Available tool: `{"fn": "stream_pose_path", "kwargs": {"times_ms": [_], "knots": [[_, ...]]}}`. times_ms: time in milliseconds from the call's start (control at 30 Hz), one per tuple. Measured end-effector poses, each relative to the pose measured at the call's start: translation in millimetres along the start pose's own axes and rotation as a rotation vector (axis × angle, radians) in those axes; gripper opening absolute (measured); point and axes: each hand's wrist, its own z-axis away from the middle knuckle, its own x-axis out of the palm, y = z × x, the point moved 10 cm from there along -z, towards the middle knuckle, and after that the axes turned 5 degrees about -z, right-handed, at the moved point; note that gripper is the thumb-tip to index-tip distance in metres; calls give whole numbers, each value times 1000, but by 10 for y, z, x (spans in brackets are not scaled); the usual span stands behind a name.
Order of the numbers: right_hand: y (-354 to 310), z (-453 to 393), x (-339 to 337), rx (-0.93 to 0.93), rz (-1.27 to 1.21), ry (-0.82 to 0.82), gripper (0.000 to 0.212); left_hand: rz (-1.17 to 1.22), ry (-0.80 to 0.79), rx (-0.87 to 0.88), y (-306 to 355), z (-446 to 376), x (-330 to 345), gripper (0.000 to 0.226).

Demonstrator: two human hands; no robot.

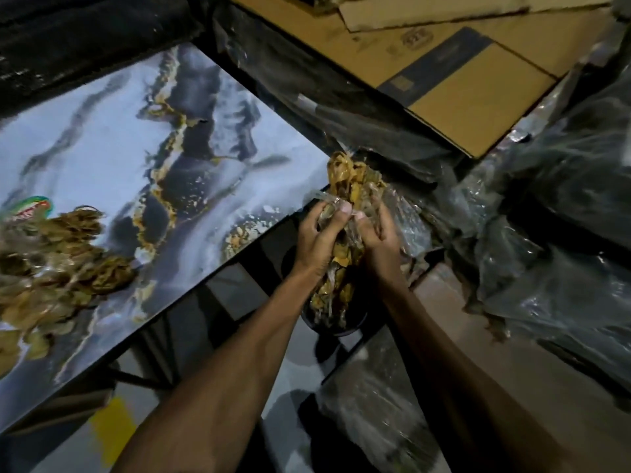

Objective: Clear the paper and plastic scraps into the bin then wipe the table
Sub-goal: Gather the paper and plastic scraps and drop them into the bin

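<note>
**Light, springy scraps held over the bin**

While both hands clutch it, the bundle of scraps hangs just off the worktop's near-right edge, above a dark round bin whose rim shows below the wrists. The left hand and the right hand have their fingers curled round the wad from either side, thumbs pressing in at the top, with brown ribbon-like strips sprouting above and trailing below.

By its look, the bundle is crumpled brown paper or tape tangled with clear, glossy plastic film: very light, soft and springy, likely to puff back out once released. The film looks slick, and loose tails may snag or drift past the rim. Squeezing from both sides around the middle, as now, seems the sound hold; pinching a single strip would probably pull it free of the rest.

A second heap of scraps lies on the worktop at the far left, well apart from the hands, matted and flaky, with a bit of printed wrapper at its upper edge. The worktop is a smooth, glossy marble-pattern slab in grey, blue and gold. Flattened cardboard and wrinkled dark plastic sheeting lie beyond.
</note>
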Motion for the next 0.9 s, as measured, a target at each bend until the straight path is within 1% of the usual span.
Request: {"fn": "stream_pose_path", "kwargs": {"times_ms": [67, 133, 300, 433, 500, 533, 633, 667, 767, 800, 900], "knots": [[302, -75, -125, 18, -18, 8, 32, -22, -1, -25, -351, -98, 41, 39], [588, -152, -230, 12, -2, 14, 29, -43, -25, -37, -713, -204, 83, 43], [1603, -371, -549, 9, 18, 49, 42, -58, -39, -61, -1797, -510, 115, 61], [2474, -567, -807, -34, 62, 68, 37, -78, -47, -25, -2743, -785, 138, 62], [2930, -649, -946, -35, 77, 90, 42, -76, -39, -22, -3227, -887, 135, 68], [3140, -695, -1002, -43, 82, 83, 44, -81, -40, -10, -3437, -940, 135, 66], [3698, -787, -1140, -28, 137, 79, 41, -98, -58, 43, -3898, -1003, 126, 40], [3899, -830, -1192, -16, 159, 88, 42, -111, -63, 47, -4063, -1028, 119, 36], [4360, -910, -1288, 40, 247, 100, 50, -226, -75, 43, -4529, -1101, 74, 36], [4461, -930, -1301, 44, 270, 89, 48, -288, -84, 36, -4656, -1123, 55, 40], [4596, -947, -1352, 66, 382, 71, 37, -534, -101, -41, -5018, -1230, -10, 63]]}}
